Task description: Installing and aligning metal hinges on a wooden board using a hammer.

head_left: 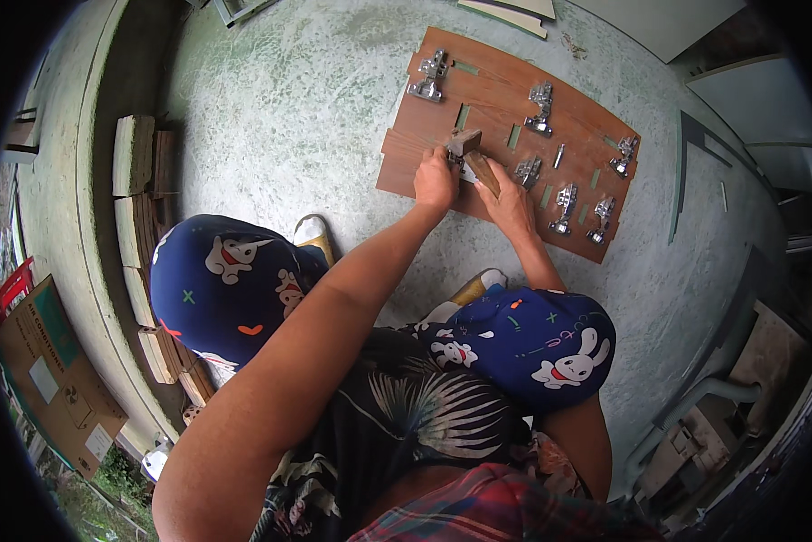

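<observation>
A brown wood-grain board (492, 77) lies on the floor in front of me. My right hand (512, 206) grips a hammer by its wooden handle (483, 172); its blocky, worn head (464, 142) is over the board's near edge. Close beside that head, my left hand (436, 181) has its fingers curled on a metal cabinet hinge (456, 164), which is partly hidden by the fingers and hammer. Several more silver hinges stand on the board, including one hinge (429, 76) at the far left and another hinge (539, 109) farther right. A small silver rod (560, 155) lies among them.
My knees in blue printed cloth flank my arms. Wooden blocks (135, 230) line the low concrete ledge at the left, with a cardboard box (58, 379) beyond. Pale panels (505, 16) lie at the far side. Grey strips (686, 176) and a grey pipe (708, 393) are at the right.
</observation>
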{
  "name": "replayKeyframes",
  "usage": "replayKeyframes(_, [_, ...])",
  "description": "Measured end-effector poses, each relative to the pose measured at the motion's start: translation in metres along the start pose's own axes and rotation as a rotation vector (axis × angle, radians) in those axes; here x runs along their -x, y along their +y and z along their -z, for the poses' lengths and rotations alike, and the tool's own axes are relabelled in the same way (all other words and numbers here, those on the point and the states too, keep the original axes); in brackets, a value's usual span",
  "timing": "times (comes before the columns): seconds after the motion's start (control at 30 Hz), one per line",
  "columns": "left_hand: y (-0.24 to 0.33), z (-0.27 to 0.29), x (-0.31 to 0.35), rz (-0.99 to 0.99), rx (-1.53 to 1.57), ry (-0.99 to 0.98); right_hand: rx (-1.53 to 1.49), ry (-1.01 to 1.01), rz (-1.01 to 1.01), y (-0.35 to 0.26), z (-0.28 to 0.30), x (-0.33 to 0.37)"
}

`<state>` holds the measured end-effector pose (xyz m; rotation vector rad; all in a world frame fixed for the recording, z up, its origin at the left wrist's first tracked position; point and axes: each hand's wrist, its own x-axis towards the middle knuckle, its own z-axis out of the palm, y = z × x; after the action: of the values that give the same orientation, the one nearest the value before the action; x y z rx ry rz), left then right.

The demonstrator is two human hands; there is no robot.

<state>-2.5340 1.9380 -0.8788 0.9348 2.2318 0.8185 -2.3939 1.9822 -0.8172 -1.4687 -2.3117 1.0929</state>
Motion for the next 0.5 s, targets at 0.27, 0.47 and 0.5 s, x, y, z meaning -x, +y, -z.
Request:
replayKeyframes(0.27, [0.0019,0.0036,0.0013,-0.005,-0.017,-0.027,0.047,-0.047,-0.069,-0.0004,0.0002,-0.0013])
replayKeyframes(0.47, [0.0021,0.0025,-0.0005,-0.001,-0.025,-0.054,-0.051,0.033,-0.003,-0.0024,-0.0032,0.0048])
replayKeyframes(0.5, [0.0001,0.0021,-0.0029,-0.009,-0.027,-0.044,-0.027,0.011,-0.033,-0.0029,-0.0024,0.0007])
